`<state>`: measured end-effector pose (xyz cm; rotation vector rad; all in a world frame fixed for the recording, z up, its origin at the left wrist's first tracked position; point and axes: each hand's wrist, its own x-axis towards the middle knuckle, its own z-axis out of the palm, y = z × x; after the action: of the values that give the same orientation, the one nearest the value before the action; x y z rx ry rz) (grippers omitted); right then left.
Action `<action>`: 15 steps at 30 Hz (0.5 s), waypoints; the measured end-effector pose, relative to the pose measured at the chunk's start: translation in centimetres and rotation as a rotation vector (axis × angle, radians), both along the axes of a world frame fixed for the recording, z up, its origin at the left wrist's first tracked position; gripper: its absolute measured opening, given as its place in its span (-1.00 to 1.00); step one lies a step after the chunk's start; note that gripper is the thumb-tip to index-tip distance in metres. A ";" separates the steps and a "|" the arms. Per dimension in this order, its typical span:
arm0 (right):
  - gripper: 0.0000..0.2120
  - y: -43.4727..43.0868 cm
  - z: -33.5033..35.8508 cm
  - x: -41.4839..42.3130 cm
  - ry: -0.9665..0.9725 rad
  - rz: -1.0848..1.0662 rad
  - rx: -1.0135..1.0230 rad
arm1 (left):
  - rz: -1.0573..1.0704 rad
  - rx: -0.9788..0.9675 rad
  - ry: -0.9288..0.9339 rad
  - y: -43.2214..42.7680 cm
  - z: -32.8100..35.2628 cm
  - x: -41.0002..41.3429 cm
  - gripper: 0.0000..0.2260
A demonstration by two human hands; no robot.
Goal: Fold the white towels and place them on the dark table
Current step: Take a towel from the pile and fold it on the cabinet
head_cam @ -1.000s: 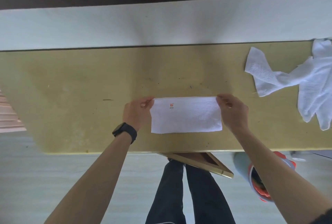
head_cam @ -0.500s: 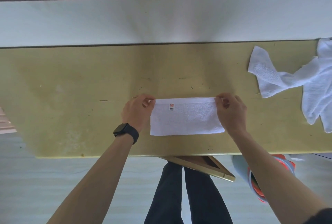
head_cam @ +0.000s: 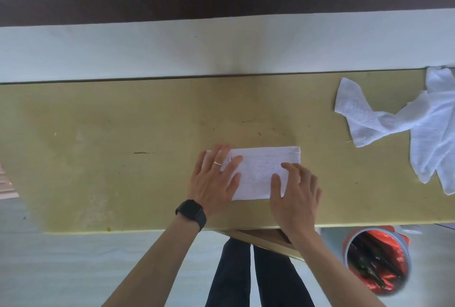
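A folded white towel (head_cam: 261, 171) lies flat as a rectangle on the yellow-green table (head_cam: 123, 146), near its front edge. My left hand (head_cam: 214, 178) lies flat on the towel's left end with the fingers spread and straight; it wears a ring and a black watch. On the right end rests my right hand (head_cam: 295, 196), fingers spread and pressing down. Unfolded white towels (head_cam: 406, 124) lie crumpled at the table's right end, apart from both hands.
A grey bin (head_cam: 376, 260) with a red-orange liner stands on the floor below the table's right front. A wooden frame piece (head_cam: 261, 239) juts out under the table edge above my legs. A white wall with a dark band runs behind the table.
Both hands have let go of the towel's far corners and moved inward onto the towel, now lying flat on top of it. The towel stays in place.
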<state>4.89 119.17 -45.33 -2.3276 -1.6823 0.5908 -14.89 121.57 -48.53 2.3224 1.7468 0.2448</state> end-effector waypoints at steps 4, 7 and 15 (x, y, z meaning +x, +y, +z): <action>-0.58 -0.9 -2.1 -1.1 -0.140 0.020 -0.101 | 0.002 -0.192 0.067 -0.8 -1.5 0.5 -0.54; -0.55 -0.5 -3.0 -0.4 -0.181 0.081 -0.082 | 0.059 -0.230 0.086 -1.3 -1.7 0.5 -0.52; -0.48 7.4 -2.2 1.5 -0.290 0.422 -0.038 | 0.186 -0.184 0.200 -2.4 1.1 1.6 -0.56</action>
<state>6.39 126.54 -47.50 -2.1733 -2.3430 0.3635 -13.33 119.21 -47.46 2.1183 1.9891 -0.1188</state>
